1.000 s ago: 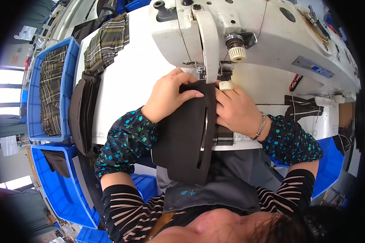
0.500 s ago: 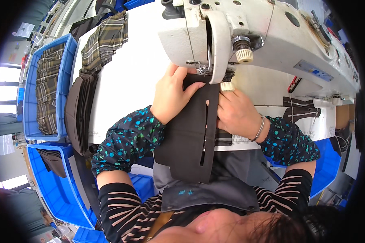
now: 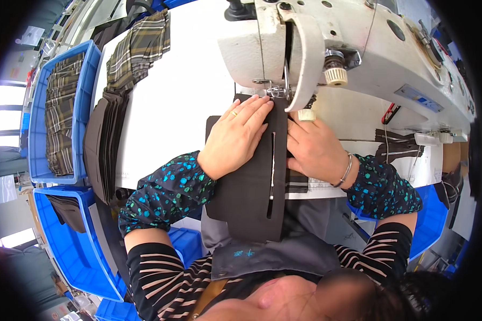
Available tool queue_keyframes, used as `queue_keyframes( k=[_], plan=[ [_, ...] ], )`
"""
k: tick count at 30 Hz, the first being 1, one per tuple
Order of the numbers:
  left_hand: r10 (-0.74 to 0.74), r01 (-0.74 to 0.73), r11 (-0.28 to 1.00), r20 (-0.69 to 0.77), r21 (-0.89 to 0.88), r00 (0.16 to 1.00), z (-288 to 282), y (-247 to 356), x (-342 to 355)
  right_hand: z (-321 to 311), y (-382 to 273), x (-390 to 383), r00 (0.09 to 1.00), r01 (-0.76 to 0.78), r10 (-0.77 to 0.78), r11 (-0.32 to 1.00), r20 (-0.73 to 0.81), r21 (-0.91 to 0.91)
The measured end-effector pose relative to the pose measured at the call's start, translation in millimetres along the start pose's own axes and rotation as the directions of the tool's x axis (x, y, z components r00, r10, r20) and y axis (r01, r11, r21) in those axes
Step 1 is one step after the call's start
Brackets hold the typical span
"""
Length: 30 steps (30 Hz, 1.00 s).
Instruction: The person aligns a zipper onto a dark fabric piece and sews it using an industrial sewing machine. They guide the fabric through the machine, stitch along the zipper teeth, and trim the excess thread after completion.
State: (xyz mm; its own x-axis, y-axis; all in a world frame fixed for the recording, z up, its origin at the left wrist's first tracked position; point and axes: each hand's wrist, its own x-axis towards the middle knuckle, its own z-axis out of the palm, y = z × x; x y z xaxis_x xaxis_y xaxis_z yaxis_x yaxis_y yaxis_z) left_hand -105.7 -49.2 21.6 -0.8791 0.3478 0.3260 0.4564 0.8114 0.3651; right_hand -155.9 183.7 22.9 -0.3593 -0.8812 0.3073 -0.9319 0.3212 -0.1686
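A dark brown fabric panel [image 3: 246,198] with a long narrow slit lies on the white sewing table, its near end hanging over the edge onto my lap. Its far end is under the presser foot [image 3: 276,92] of a white sewing machine [image 3: 251,53]. My left hand [image 3: 236,134] rests flat on the panel, fingers stretched toward the foot. At the panel's right edge, my right hand [image 3: 318,150] has curled fingers closed on the cloth; its fingertips are partly hidden. Through the slit a pale strip shows, which I cannot make out.
To the left, a stack of dark cloth pieces [image 3: 103,150] and plaid pieces [image 3: 139,48] lie on the table. Blue bins [image 3: 93,69] stand beside it, one full of plaid fabric. Zippers [image 3: 399,144] and a red-handled tool [image 3: 391,113] lie at right.
My left hand has gone from pinching the panel's far end to lying flat on it. The panel's far left part has unfolded outward. My right hand has barely moved.
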Motion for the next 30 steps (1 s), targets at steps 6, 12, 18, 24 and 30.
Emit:
queue_keyframes(
  k=[6,12,18,24,30],
  plan=[
    [0.032,-0.030,0.998,-0.020,0.050,0.999,3.8,-4.6,4.5,1.7,1.0,0.8,0.999,0.009,-0.009,1.000,-0.052,0.009],
    [0.023,-0.020,0.998,-0.032,0.064,0.999,-1.6,-0.7,7.1,2.9,0.6,1.1,0.999,0.008,-0.007,1.000,-0.045,0.007],
    [-0.042,0.042,0.999,0.024,0.028,0.999,-2.8,-2.6,10.8,1.9,0.9,1.4,1.000,0.005,-0.004,1.000,-0.024,0.005],
    [0.079,-0.065,0.991,-0.113,0.117,0.991,4.2,-12.4,4.7,0.3,0.4,2.3,1.000,0.003,-0.002,1.000,-0.027,0.020],
    [-0.039,0.035,0.994,0.041,0.105,0.998,-2.2,-28.4,23.2,-2.2,0.4,3.9,1.000,-0.016,0.016,0.998,-0.010,0.064]
  ],
)
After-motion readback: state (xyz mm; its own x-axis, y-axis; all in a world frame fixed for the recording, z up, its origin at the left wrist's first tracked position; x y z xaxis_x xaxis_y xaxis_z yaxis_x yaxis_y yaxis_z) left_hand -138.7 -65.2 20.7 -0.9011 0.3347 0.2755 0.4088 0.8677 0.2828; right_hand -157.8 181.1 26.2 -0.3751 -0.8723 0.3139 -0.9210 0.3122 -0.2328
